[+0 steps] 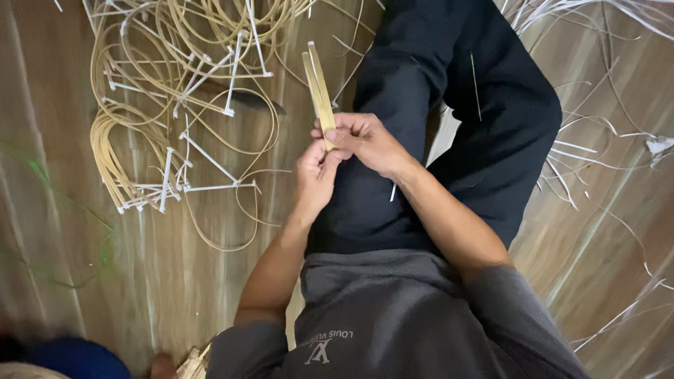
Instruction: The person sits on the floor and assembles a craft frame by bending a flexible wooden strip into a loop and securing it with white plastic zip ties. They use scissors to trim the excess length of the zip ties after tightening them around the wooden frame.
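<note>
The person is sitting on a pale wood-grain floor [175, 281] with legs in dark trousers [449, 119] stretched forward, and both hands are meeting just above the left thigh. The right hand [368, 144] is gripping the lower end of a small bundle of flat, pale yellow cane strips [317, 88], thumb and fingers closed around it; the left hand [314, 175] is pinching the same end from below, fingertips touching the strips just beside the right thumb. The strips are pointing up and away from the body, tilted slightly left, with their free ends fanning apart a little. Judgement: the strips are looking thin, light and springy, stiff along their length but likely to flex sideways and to split if bent sharply; their surface is appearing smooth, so a flat pinch across the wide face, near the end where they are stacked, is probably holding better than a grip on the narrow edges. To the left on the floor, loose coils of round yellowish cane [168, 105] are lying tangled with white rod pieces [203, 154], well apart from the hands. Thin whitish shavings [597, 154] are scattering on the floor to the right of the legs. A blurred blue object [77, 358] is showing at the lower left corner; what it is cannot be told.
</note>
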